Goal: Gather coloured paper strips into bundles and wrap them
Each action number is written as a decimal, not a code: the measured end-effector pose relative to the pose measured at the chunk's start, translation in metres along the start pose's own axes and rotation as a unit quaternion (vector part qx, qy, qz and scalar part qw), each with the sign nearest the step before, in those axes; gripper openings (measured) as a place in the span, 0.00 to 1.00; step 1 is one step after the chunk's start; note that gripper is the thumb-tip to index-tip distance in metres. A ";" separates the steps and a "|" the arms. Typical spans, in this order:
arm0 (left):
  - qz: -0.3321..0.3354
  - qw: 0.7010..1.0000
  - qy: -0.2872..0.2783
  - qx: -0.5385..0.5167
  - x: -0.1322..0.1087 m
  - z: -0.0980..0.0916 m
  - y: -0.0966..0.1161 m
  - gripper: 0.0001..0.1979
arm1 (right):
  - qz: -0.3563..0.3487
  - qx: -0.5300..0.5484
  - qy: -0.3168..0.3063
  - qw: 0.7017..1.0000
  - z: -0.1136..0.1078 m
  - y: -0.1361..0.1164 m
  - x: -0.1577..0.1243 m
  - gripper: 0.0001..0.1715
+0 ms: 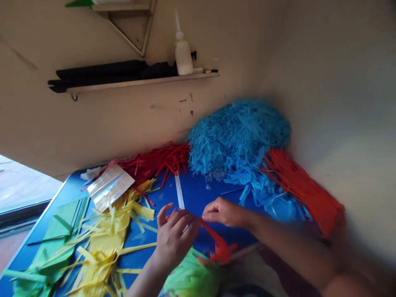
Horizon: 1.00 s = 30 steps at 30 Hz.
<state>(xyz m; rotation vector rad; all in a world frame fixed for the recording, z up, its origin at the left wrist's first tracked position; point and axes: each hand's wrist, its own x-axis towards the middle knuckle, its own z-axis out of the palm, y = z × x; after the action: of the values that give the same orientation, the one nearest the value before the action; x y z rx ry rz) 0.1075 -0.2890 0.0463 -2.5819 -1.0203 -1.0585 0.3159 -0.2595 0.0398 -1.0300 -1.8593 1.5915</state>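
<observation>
Between my hands runs an orange-red paper strip point(213, 235), whose fringed lower end hangs down to the right. My right hand point(225, 212) is closed in a pinch at the strip's upper part. My left hand point(177, 235) is curled around the same orange-red paper, a bit of which pokes out above its fingers; its forefinger is raised. Below the hands sits a light-green bundle of paper strips point(192, 274), partly covered by my left hand and wrist. A narrow white stick point(179, 192) lies on the blue table point(198, 192) just beyond my left hand.
Yellow point(107, 235) and green fringed paper point(46, 258) lie at the left, near a clear plastic sheet point(109, 185). Dark-red fringe point(154, 163), a large blue fringe pile point(238, 132) and orange-red fringe point(306, 187) line the wall. A wall shelf point(142, 83) holds a white bottle point(183, 55).
</observation>
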 end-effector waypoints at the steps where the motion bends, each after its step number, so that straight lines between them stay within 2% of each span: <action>1: 0.008 1.000 0.010 -0.004 0.005 -0.007 0.003 0.07 | 0.029 0.089 -0.025 0.995 0.000 -0.005 -0.001 0.18; 2: 0.010 1.000 0.021 -0.007 0.009 -0.012 0.006 0.07 | 0.050 0.161 -0.035 0.985 0.000 -0.008 0.000 0.20; 4: -0.008 0.999 0.047 -0.017 0.012 -0.014 0.011 0.07 | 0.066 0.252 -0.009 0.965 0.006 -0.010 0.001 0.23; 7: -0.076 0.992 0.083 -0.049 0.004 -0.008 0.018 0.06 | 0.057 0.303 0.070 0.949 0.023 -0.006 0.001 0.24; 9: -0.133 0.984 0.082 -0.087 -0.003 -0.004 0.022 0.04 | 0.039 0.331 0.107 0.937 0.035 -0.005 0.001 0.24; 13: -0.212 0.959 0.100 -0.160 -0.010 -0.003 0.025 0.03 | 0.020 0.400 0.137 0.906 0.050 -0.008 0.007 0.22; 16: -0.223 0.947 0.122 -0.196 -0.013 -0.006 0.024 0.05 | 0.009 0.414 0.114 0.903 0.057 -0.014 0.013 0.20; 19: -0.229 0.945 0.136 -0.192 -0.026 -0.006 0.020 0.07 | -0.038 0.406 0.108 0.907 0.068 -0.017 0.021 0.17; 21: -0.272 0.929 0.163 -0.190 -0.041 -0.008 0.013 0.08 | -0.081 0.335 0.120 0.931 0.072 -0.013 0.036 0.14; 22: -0.321 0.908 0.180 -0.199 -0.050 -0.011 0.008 0.06 | -0.097 0.256 0.126 0.953 0.072 -0.008 0.048 0.11; 23: -0.387 0.872 0.205 -0.218 -0.058 -0.014 0.002 0.05 | -0.104 0.155 0.132 0.973 0.069 -0.003 0.063 0.09; 24: -0.462 0.816 0.239 -0.251 -0.064 -0.019 -0.004 0.05 | -0.106 0.051 0.135 0.984 0.064 0.005 0.082 0.08; 25: -0.532 0.744 0.273 -0.298 -0.069 -0.025 -0.011 0.08 | -0.090 -0.074 0.141 0.983 0.057 0.013 0.103 0.10; 27: -0.619 0.589 0.305 -0.420 -0.070 -0.036 -0.023 0.13 | -0.073 -0.147 0.148 0.975 0.041 0.029 0.148 0.12; 28: -0.633 0.532 0.297 -0.477 -0.068 -0.039 -0.027 0.15 | -0.072 -0.174 0.140 0.972 0.034 0.036 0.168 0.12; 29: -0.634 0.500 0.279 -0.520 -0.064 -0.041 -0.029 0.17 | -0.074 -0.188 0.128 0.971 0.028 0.041 0.185 0.13; 30: -0.631 0.494 0.254 -0.542 -0.061 -0.041 -0.029 0.18 | -0.076 -0.201 0.115 0.970 0.023 0.044 0.198 0.13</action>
<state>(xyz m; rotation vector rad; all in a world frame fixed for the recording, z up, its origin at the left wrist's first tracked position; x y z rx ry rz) 0.0342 -0.3155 0.0329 -0.8806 -2.6329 -3.3372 0.1894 -0.1148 -0.0301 -1.1501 -2.0829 0.9810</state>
